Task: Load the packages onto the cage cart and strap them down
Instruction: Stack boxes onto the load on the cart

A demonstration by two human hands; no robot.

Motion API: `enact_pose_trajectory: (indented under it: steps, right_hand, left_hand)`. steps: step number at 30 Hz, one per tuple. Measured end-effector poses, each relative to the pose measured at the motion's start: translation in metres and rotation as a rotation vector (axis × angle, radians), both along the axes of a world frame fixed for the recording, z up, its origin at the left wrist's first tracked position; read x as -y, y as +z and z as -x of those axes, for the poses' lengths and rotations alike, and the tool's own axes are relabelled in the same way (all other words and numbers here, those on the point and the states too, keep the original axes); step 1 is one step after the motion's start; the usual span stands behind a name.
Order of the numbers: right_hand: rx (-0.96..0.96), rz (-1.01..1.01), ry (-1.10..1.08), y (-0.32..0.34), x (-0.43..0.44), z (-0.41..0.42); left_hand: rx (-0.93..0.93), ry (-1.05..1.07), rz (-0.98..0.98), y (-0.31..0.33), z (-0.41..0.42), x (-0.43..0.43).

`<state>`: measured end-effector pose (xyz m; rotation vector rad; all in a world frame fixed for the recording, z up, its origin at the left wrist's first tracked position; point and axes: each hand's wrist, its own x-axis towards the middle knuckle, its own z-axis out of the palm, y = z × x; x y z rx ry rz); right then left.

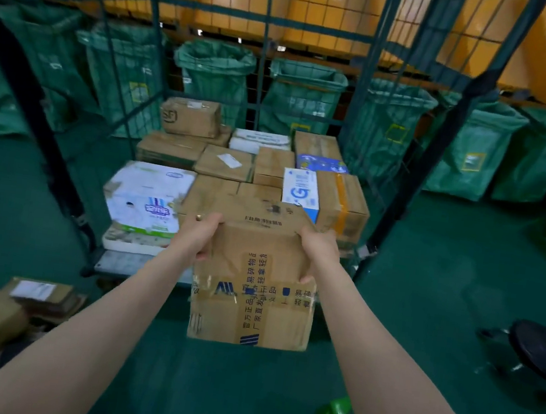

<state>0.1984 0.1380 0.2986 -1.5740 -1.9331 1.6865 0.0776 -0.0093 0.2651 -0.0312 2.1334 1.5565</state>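
Cardboard carton point(256, 273), brown, creased, cross-taped; fragile-goods wording is printed on the tape. It is judged stiff enough to be carried by its sides and of moderate weight, with contents possibly breakable. The tape is likely slick, so bare board at the upper side edges is judged the better purchase.

The upper left edge is gripped by the left hand point(197, 235), fingers curled over it. The carton is held between both hands at the open front of the cage cart point(416, 186), its far edge seen against the stacked packages point(225, 163); contact cannot be told. The upper right edge is gripped likewise by the right hand point(315, 255).
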Motion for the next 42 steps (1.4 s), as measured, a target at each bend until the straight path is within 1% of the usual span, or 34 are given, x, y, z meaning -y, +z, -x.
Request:
enact_pose_trajectory:
  steps: [6,13,17,24,31,34,42]
  right_hand:
    - [-0.016,-0.028,0.049,0.003,0.003,0.073]
    - [-0.027,-0.047,0.091,0.003,-0.021,0.158]
    - [-0.091,-0.028,0.073,-0.004,-0.052,0.22]
    - [-0.125,-0.073,0.097,-0.003,-0.122,0.327]
    - [-0.186,-0.132,0.033,-0.009,-0.178,0.428]
    - [-0.202,-0.156,0.007,-0.015,-0.196,0.468]
    - [-0.156,-0.156,-0.149,-0.026,-0.245,0.603]
  left_hand:
    - [-0.051,0.028,0.013,0.004,0.062,0.011]
    - [-0.057,0.064,0.004,-0.001,0.137,-0.005]
    - [-0.076,0.074,-0.01,-0.003,0.198,-0.035]
    - [-0.081,0.104,-0.047,0.001,0.298,-0.103]
    - [-0.019,0.147,-0.087,-0.011,0.385,-0.157]
    - [0.01,0.131,-0.086,-0.016,0.429,-0.176]
    - [0.045,0.017,-0.084,-0.012,0.597,-0.249]
